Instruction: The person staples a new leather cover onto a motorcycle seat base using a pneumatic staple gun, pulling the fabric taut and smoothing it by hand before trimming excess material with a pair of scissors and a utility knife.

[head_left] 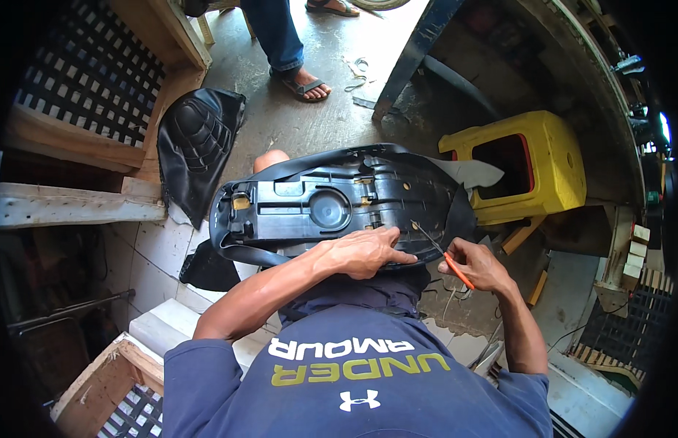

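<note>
A motorcycle seat [288,201] lies upside down across my lap, its black plastic base facing up and black cover material around its rim. My left hand [364,253] grips the seat's near edge, fingers over the rim; its thumb is hard to make out. To the right, my right hand [481,266] is closed around an orange-handled tool [458,270] with a thin metal shaft. That shaft points up and left over the base near the right end of the seat. Whether its tip touches the base, I cannot tell.
A yellow plastic stool [561,160] stands on the right, a grey pointed flap [474,173] before it. At the left, a black moulded seat cover [196,142] leans by a wooden frame with woven black straps [98,73]. Another person's sandalled foot [307,86] is beyond the seat.
</note>
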The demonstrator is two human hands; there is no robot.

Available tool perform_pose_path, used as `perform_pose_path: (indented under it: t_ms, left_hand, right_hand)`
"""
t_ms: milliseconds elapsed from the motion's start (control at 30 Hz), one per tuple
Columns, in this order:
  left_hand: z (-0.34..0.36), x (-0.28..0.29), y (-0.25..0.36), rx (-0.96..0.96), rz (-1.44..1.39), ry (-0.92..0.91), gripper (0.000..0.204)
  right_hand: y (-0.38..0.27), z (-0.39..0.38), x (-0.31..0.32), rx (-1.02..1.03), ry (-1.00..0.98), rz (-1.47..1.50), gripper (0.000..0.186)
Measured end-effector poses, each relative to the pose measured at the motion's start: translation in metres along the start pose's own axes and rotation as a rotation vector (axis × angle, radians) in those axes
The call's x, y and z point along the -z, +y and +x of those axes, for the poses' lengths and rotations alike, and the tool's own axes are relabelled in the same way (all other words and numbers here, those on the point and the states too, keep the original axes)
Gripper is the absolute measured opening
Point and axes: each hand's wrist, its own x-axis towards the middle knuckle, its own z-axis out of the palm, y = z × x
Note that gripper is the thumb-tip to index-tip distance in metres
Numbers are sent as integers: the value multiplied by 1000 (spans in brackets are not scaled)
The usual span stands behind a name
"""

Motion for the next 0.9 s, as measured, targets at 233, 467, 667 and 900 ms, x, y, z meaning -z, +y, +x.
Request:
perform_pose_path:
  t_ms: [233, 467, 667, 900]
  left_hand:
    - [26, -17, -27, 36, -60, 8, 11]
    - [21, -55, -33, 142, -174, 438, 9]
    - [18, -60, -26, 104, -130, 454, 9]
    - [2, -73, -23, 107, -149, 471, 10]
  right_hand:
    - [20, -1, 2, 43, -42, 7, 52]
    - [39, 8, 17, 180, -225, -255, 63]
    - [42, 43, 25, 422, -384, -466, 67]
    - [46, 98, 33, 300, -745, -318, 61]
